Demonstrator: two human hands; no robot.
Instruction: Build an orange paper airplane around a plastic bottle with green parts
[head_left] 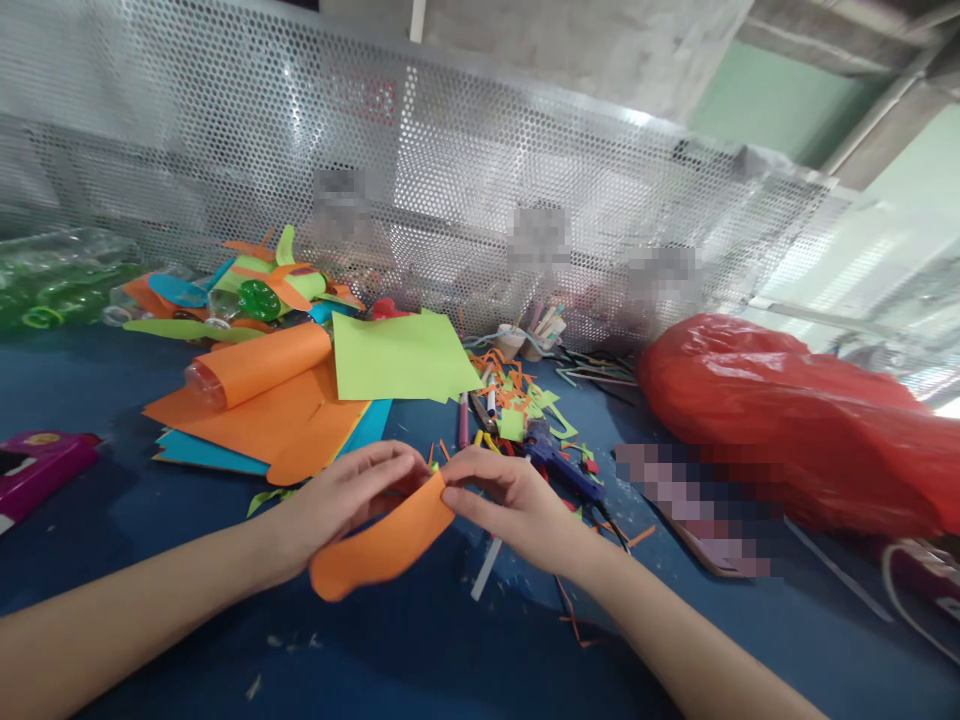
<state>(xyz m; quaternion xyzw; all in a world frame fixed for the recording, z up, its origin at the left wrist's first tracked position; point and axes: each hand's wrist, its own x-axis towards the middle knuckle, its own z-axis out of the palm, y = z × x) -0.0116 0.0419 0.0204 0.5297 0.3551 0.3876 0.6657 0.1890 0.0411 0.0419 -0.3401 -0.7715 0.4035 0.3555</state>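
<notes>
Scanning left to right, we judge the lime-and-orange paper-and-plastic-bottle pieces [289, 288] assembled; our left hand [356, 500], grip hidden, curls behind a cut, round-ended orange paper strip [382, 545], apparently unattached, and our right hand [514, 500] pinches its upper end above the blue tabletop [420, 655]

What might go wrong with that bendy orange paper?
The orange paper might crease or tear where the right hand pinches its end. The glue gun lies close beyond that hand, so it might get bumped, or burn if hot; I can't tell whether it is.
</notes>
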